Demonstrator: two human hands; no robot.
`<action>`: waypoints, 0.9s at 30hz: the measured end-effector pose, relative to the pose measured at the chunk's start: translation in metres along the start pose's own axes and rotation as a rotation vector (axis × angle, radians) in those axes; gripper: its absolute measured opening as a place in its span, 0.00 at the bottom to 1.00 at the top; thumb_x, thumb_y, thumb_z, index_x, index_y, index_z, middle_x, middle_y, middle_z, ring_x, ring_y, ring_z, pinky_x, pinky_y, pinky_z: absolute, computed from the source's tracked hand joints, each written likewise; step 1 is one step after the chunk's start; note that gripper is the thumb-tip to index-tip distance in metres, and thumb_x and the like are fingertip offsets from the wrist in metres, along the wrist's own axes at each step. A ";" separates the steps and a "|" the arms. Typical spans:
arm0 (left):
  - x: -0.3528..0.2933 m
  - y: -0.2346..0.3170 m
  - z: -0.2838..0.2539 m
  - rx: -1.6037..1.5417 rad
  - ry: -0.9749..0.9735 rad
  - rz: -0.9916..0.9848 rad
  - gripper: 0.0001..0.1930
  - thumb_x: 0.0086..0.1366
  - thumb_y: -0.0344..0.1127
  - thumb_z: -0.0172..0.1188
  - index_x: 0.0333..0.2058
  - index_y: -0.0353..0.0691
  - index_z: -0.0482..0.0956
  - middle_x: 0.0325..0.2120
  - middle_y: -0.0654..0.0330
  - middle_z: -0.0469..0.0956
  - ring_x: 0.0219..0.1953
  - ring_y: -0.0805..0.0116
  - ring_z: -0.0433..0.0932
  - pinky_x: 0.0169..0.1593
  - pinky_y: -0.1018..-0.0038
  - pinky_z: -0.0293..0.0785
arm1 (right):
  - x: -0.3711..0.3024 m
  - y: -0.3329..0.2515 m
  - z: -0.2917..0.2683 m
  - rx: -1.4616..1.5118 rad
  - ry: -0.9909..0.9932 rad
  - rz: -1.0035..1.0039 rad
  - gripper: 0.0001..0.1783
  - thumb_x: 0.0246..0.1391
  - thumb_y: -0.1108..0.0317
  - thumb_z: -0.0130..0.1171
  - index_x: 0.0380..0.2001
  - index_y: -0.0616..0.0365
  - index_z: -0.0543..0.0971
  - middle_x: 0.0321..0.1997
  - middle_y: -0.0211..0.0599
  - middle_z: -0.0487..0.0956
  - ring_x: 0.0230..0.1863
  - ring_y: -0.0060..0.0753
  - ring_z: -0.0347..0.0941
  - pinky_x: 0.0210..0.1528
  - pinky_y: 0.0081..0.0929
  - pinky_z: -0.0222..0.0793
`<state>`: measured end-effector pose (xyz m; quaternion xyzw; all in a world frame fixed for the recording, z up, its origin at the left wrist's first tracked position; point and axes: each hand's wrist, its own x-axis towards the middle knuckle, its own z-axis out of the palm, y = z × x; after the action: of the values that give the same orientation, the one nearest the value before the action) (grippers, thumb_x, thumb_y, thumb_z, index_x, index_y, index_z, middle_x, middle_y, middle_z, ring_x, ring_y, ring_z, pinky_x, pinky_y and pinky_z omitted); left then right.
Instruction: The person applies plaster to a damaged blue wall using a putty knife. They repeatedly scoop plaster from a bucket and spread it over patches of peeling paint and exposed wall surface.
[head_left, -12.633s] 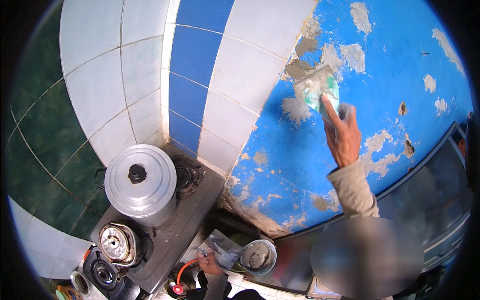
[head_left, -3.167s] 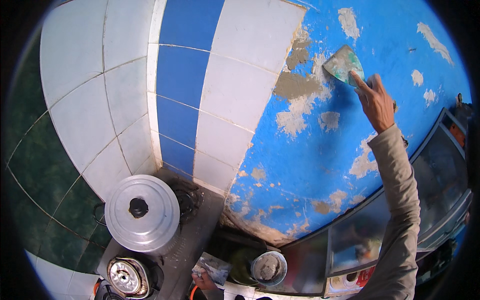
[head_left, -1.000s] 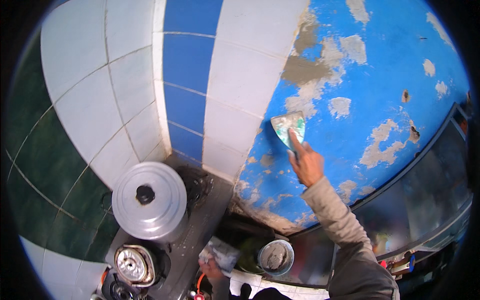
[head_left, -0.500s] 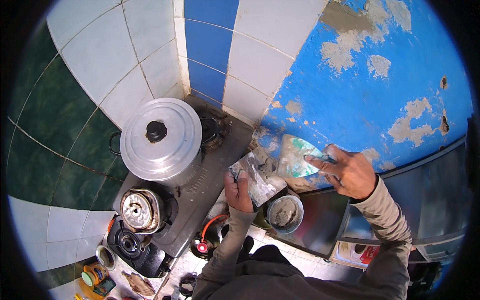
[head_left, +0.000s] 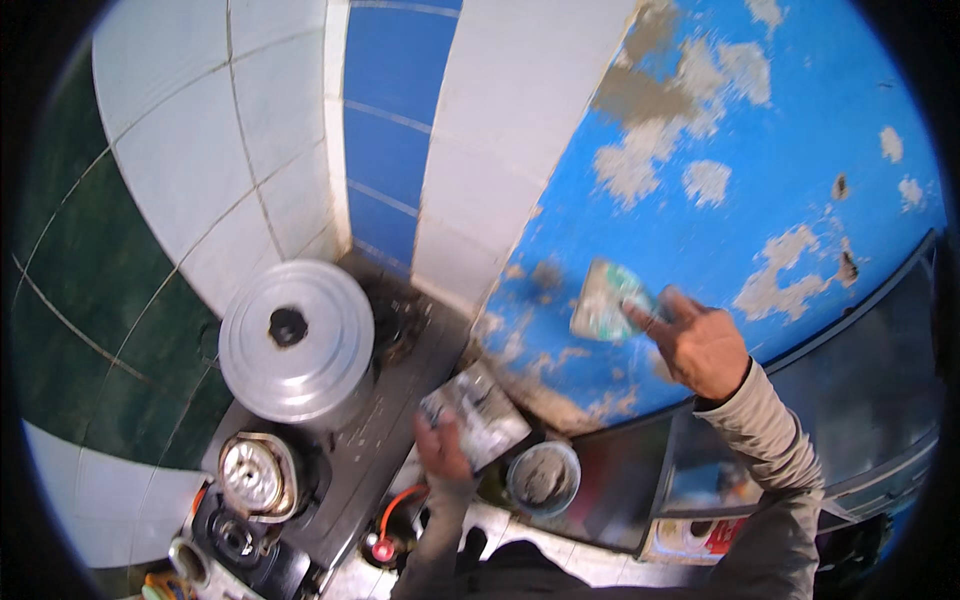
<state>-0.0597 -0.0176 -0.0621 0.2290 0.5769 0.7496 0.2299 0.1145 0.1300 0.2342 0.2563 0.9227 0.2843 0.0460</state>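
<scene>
My right hand (head_left: pixel 705 350) is closed round a broad putty knife (head_left: pixel 603 302), its forefinger stretched along the blade. White and green smears coat that blade, which is held up close to the blue wall (head_left: pixel 650 250). Lower and to the left, my left hand (head_left: pixel 442 447) grips the edge of a flat rectangular plate (head_left: pixel 492 428) streaked with grey-white paste. Just below the plate stands a round bowl (head_left: pixel 574 490) with grey paste (head_left: pixel 540 475) in it. Bare grey patches (head_left: pixel 630 170) and a darker, damp-looking patch (head_left: pixel 640 98) mark the wall.
A large lidded aluminium pot (head_left: pixel 295 345) stands on a dark stove (head_left: pixel 345 455) at the left, with a smaller metal pot (head_left: pixel 255 478) nearer me. Below is a black burner (head_left: pixel 235 540). A red regulator on an orange hose (head_left: pixel 383 549) is by the floor. Glass-fronted cabinets (head_left: pixel 830 400) line the right.
My view has tilted up and to the right, so more wall shows. The putty knife has risen from beside the plate to the blue wall, and the two hands are farther apart.
</scene>
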 end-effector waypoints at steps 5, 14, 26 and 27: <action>0.000 0.016 0.002 -0.153 -0.023 -0.085 0.19 0.67 0.38 0.47 0.49 0.28 0.65 0.39 0.53 0.73 0.40 0.67 0.70 0.46 0.72 0.67 | 0.045 0.067 -0.035 -0.133 0.502 0.350 0.30 0.48 0.74 0.54 0.55 0.35 0.71 0.35 0.42 0.70 0.23 0.44 0.73 0.23 0.35 0.71; -0.021 -0.019 -0.004 -0.305 0.026 -0.156 0.14 0.67 0.34 0.48 0.48 0.31 0.67 0.41 0.56 0.74 0.41 0.72 0.71 0.46 0.76 0.67 | 0.120 0.123 -0.051 -0.422 0.423 0.228 0.30 0.45 0.73 0.55 0.54 0.37 0.72 0.39 0.40 0.71 0.21 0.38 0.74 0.20 0.31 0.72; -0.019 -0.052 -0.016 -0.378 0.024 -0.194 0.10 0.66 0.31 0.48 0.44 0.33 0.68 0.39 0.58 0.75 0.40 0.73 0.72 0.46 0.76 0.67 | 0.135 0.141 -0.049 -0.477 0.421 0.212 0.32 0.47 0.74 0.53 0.57 0.34 0.70 0.41 0.40 0.72 0.24 0.38 0.75 0.21 0.31 0.72; -0.019 -0.050 -0.014 -0.382 0.017 -0.195 0.10 0.66 0.31 0.48 0.44 0.33 0.68 0.39 0.58 0.75 0.40 0.73 0.72 0.46 0.75 0.67 | 0.136 0.144 -0.046 -0.500 0.427 0.206 0.32 0.47 0.74 0.53 0.58 0.33 0.69 0.42 0.40 0.72 0.25 0.38 0.75 0.21 0.31 0.72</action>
<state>-0.0498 -0.0285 -0.1151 0.1181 0.4459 0.8214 0.3354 0.0508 0.2763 0.3596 0.2638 0.7826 0.5519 -0.1157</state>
